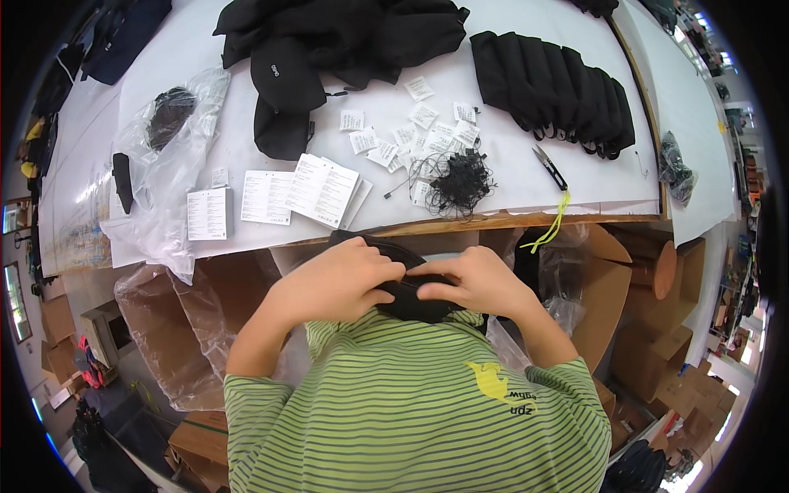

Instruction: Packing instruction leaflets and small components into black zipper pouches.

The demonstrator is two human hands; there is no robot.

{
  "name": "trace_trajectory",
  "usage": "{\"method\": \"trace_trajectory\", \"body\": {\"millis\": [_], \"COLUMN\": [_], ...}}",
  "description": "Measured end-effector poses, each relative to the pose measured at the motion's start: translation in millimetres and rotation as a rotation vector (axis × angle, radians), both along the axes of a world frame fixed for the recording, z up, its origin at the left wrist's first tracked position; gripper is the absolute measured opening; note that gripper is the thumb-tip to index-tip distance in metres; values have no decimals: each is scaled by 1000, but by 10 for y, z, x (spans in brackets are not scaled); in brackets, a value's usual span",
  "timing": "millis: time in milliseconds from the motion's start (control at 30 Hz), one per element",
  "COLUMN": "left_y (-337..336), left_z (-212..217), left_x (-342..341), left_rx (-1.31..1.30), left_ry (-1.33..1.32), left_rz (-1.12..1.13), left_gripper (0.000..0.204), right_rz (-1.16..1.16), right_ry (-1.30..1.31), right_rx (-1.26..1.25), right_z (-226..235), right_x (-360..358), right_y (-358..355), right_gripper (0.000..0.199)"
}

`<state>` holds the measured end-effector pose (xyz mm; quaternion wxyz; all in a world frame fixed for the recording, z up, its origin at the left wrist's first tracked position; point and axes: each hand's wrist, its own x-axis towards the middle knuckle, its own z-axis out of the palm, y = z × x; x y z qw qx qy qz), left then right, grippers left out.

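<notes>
Both of my hands hold one black fabric piece (408,302) close to my chest, just below the table's front edge. My left hand (341,283) curls over its left side, fingers bent onto the cloth. My right hand (481,283) pinches the right side, fingertips meeting the left hand's. Most of the piece is hidden under my fingers. On the table beyond lie a tangle of black strings (459,182), several small white tags (411,135) and small scissors (549,168) with a yellow cord.
A row of stacked black folded pieces (559,86) lies at the back right, a heap of black garments (329,41) at the back middle. White paper cards (288,195) and a clear plastic bag (164,164) sit left. Cardboard boxes (625,287) with plastic liners stand under the table (509,220).
</notes>
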<state>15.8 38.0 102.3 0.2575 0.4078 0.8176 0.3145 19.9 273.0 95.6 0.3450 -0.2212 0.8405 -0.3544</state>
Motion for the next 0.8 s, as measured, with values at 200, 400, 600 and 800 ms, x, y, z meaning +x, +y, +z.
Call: {"method": "trace_trajectory", "body": {"millis": [200,400,600,800], "left_y": [43,21,53,177], "left_z": [-100,-773,-995,-313], "left_x": [-580,-1202,-1298,-990], "left_rx": [-60,-35,-64,457], "left_ry": [-551,250,385,297], "left_rz": [33,278,323,720], "left_gripper": [21,37,22,12], "right_rz": [59,70,-24,-55], "right_ry": [171,187,442,722], "right_rx": [-86,-36,-126,11], "right_z": [-141,-77,-66,25], "right_x": [149,130,64,-235], "right_y": [40,51,147,212], "right_gripper": [27,28,19,16]}}
